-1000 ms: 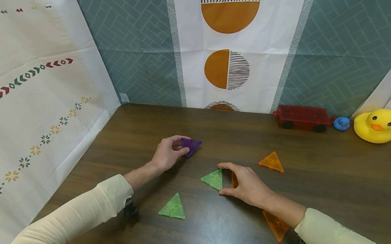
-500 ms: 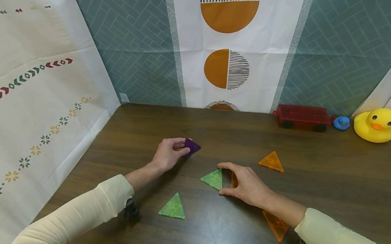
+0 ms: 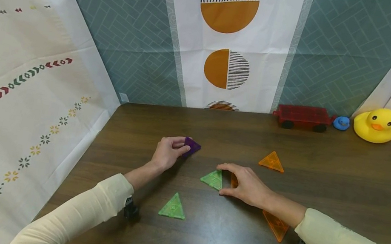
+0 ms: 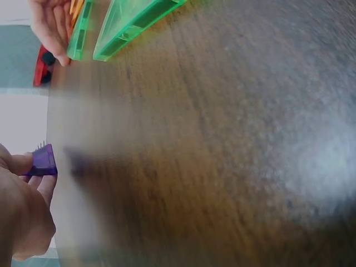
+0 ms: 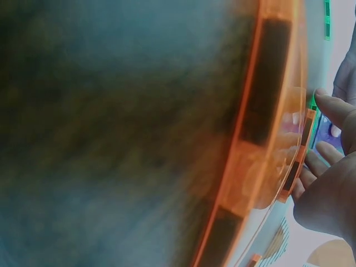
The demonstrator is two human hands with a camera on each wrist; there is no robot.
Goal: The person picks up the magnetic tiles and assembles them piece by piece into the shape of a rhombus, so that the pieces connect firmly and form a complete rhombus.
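Observation:
My left hand (image 3: 167, 154) pinches a purple triangular magnetic tile (image 3: 192, 147) between thumb and fingers. The left wrist view shows that purple tile (image 4: 44, 161) held above the tabletop. To the right, my right hand (image 3: 248, 187) lies low over the table, thumb and forefinger at two corners of a green triangular magnetic tile (image 3: 213, 179). An orange triangular tile (image 3: 234, 180) sits against this green tile, mostly hidden beneath the palm. Another orange tile (image 3: 276, 225) lies partly under the right forearm, and it looms close in the right wrist view.
A second green tile (image 3: 173, 207) lies flat nearer the front, between the forearms. Farther back is another orange tile (image 3: 272, 161). Along the back edge stand a red wheeled toy wagon (image 3: 303, 117), a small blue duck (image 3: 341, 123) and a large yellow duck (image 3: 376, 125).
Between my left fingers the purple tile has turned, so its free corner points right instead of down. My right hand and the tiles on the table have hardly moved.

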